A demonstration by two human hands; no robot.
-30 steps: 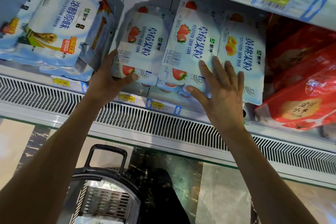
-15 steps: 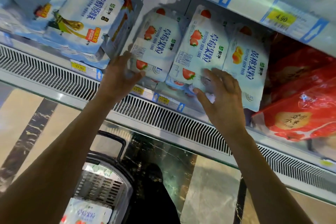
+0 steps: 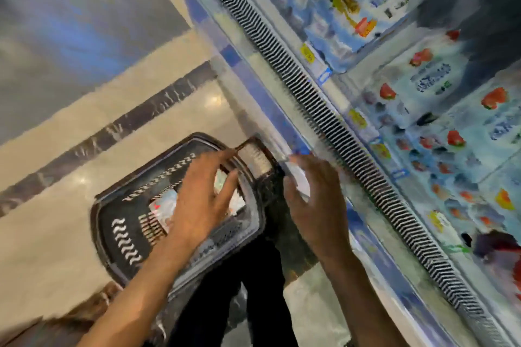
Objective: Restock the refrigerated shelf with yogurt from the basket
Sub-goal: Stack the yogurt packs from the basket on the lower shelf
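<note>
Both hands hang empty, fingers loose: my left hand [image 3: 203, 201] spread above the yogurt [image 3: 165, 204] in the basket [image 3: 98, 224], my right hand [image 3: 315, 205] beside its handle [image 3: 255, 158].

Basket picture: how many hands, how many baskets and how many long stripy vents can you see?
Hands: 2, the left hand and the right hand
Shopping basket: 1
Vent grille: 1
Total: 4
</note>
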